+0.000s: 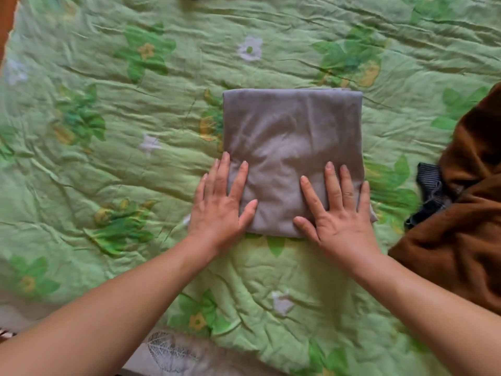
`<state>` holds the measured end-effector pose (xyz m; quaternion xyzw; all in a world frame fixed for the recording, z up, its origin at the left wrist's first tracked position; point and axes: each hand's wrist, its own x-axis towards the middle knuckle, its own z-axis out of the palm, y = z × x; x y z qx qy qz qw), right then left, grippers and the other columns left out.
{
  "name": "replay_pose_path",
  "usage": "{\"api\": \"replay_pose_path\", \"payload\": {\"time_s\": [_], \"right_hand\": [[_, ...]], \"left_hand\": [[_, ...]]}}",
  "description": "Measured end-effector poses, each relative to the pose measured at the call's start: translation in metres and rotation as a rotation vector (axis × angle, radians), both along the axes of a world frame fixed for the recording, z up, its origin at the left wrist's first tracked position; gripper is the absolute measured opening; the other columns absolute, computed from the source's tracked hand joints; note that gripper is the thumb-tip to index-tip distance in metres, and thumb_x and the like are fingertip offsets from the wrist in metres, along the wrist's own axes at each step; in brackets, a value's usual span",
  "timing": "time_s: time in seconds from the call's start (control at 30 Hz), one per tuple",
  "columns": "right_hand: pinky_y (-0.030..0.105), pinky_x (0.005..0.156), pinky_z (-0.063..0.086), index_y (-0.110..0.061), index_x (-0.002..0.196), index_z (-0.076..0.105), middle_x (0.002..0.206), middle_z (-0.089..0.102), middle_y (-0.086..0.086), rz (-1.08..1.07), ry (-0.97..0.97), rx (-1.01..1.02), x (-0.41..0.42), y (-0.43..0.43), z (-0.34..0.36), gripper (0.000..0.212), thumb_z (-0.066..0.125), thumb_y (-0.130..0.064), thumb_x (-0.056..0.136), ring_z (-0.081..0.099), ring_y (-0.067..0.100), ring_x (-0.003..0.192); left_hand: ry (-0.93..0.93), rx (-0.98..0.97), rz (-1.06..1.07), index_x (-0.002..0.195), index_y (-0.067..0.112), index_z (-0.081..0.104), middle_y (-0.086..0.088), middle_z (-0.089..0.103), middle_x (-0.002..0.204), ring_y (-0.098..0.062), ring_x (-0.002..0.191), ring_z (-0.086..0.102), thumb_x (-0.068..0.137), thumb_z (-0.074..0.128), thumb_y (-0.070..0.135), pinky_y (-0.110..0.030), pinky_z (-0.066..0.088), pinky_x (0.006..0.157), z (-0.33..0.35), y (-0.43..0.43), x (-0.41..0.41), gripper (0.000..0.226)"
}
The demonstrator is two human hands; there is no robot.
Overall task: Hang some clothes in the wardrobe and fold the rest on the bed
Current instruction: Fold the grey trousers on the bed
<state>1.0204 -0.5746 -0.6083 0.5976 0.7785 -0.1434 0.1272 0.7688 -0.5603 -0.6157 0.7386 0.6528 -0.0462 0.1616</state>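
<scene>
At the nearest edge, a pale sheet with a leaf print (168,351) showed from under the green flowered quilt (108,158). Two bare forearms reached forward over the quilt. The left hand (219,210) lay flat on the near left corner of the folded grey garment (292,126), fingers straight and a little spread, gripping nothing. The right hand (339,213) pressed flat on the near right part in the same way. The garment lay as a neat rectangle in the middle of the bed. To the right, apart from it, a brown cloth (466,213) lay crumpled, with a dark ribbed piece (428,185) touching it.
</scene>
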Motion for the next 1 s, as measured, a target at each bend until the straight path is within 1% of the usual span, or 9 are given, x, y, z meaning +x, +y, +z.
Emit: {"api": "replay_pose_path", "payload": {"time_s": [0.1,0.23,0.3,0.43,0.57,0.73,0.83,0.93,1.0], "right_hand": [[0.062,0.113,0.026,-0.029,0.147,0.05,0.155,0.033,0.023,0.013,0.187,0.185,0.008,0.027,0.022,0.061,0.039,-0.062,0.097,0.032,0.043,0.143],[0.058,0.121,0.016,-0.031,0.156,0.028,0.165,0.011,0.017,-0.084,0.192,0.084,0.01,0.13,0.037,0.07,0.051,-0.053,0.094,0.008,0.037,0.153],[0.052,0.122,0.02,-0.026,0.159,0.02,0.163,0.021,0.017,-0.063,0.145,-0.058,0.004,0.172,0.038,0.08,0.056,-0.052,0.092,0.016,0.036,0.152],[0.041,0.099,0.047,-0.014,0.143,0.046,0.134,0.053,0.023,-0.049,0.137,-0.192,-0.004,0.206,0.048,0.073,0.073,-0.044,0.081,0.051,0.041,0.122],[0.031,0.064,0.043,-0.013,0.094,0.065,0.097,0.067,0.015,-0.087,0.104,-0.317,-0.008,0.21,0.075,0.031,0.078,-0.03,0.073,0.059,0.032,0.084],[0.031,0.061,0.047,-0.016,0.087,0.065,0.083,0.063,0.004,-0.039,0.11,-0.4,-0.006,0.2,0.13,0.02,0.076,-0.024,0.073,0.059,0.024,0.076],[0.032,0.056,0.043,-0.018,0.079,0.055,0.077,0.058,0.003,0.022,0.128,-0.193,0.002,0.196,0.179,0.018,0.07,-0.027,0.077,0.055,0.027,0.071],[0.029,0.05,0.028,-0.023,0.078,0.043,0.071,0.05,-0.003,0.078,0.131,0.21,0.015,0.184,0.223,0.024,0.059,-0.04,0.078,0.049,0.029,0.067],[0.028,0.054,0.031,-0.03,0.086,0.042,0.079,0.05,-0.004,0.163,0.109,0.329,0.017,0.16,0.235,0.026,0.053,-0.049,0.072,0.048,0.027,0.07]], "left_hand": [[-0.084,0.151,-0.013,0.147,0.021,0.043,-0.017,0.032,0.156,-0.034,0.148,0.025,0.087,0.045,0.059,-0.052,0.028,0.114,0.022,0.034,-0.008,0.071],[-0.097,0.085,-0.059,0.156,0.024,0.027,-0.014,0.031,0.155,-0.034,0.146,0.028,0.089,0.056,0.056,-0.051,0.028,0.115,0.045,0.141,0.003,0.079],[-0.133,-0.1,-0.086,0.155,0.027,0.029,-0.014,0.038,0.149,-0.033,0.139,0.037,0.088,0.062,0.053,-0.048,0.034,0.114,0.049,0.18,0.011,0.08],[-0.117,-0.363,-0.11,0.132,0.021,0.056,-0.011,0.058,0.129,-0.029,0.112,0.056,0.081,0.072,0.04,-0.031,0.046,0.091,0.059,0.212,0.018,0.057],[-0.001,-0.472,-0.215,0.086,0.021,0.061,-0.001,0.066,0.088,-0.02,0.076,0.062,0.073,0.076,0.031,-0.027,0.041,0.057,0.086,0.217,0.023,0.022],[-0.088,-0.469,-0.28,0.081,0.022,0.06,0.002,0.063,0.083,-0.017,0.076,0.062,0.072,0.074,0.022,-0.029,0.045,0.057,0.131,0.202,0.02,0.016],[-0.165,-0.267,-0.292,0.076,0.019,0.05,0.0,0.054,0.081,-0.026,0.082,0.057,0.073,0.07,0.016,-0.036,0.047,0.064,0.18,0.194,0.017,0.021],[-0.272,0.058,-0.297,0.095,0.023,0.056,0.002,0.051,0.094,-0.021,0.085,0.052,0.073,0.07,0.019,-0.034,0.045,0.07,0.225,0.18,0.007,0.026],[-0.277,0.144,-0.307,0.103,0.028,0.053,0.004,0.049,0.098,-0.02,0.085,0.049,0.073,0.071,0.019,-0.032,0.039,0.068,0.235,0.153,0.0,0.036]]}}
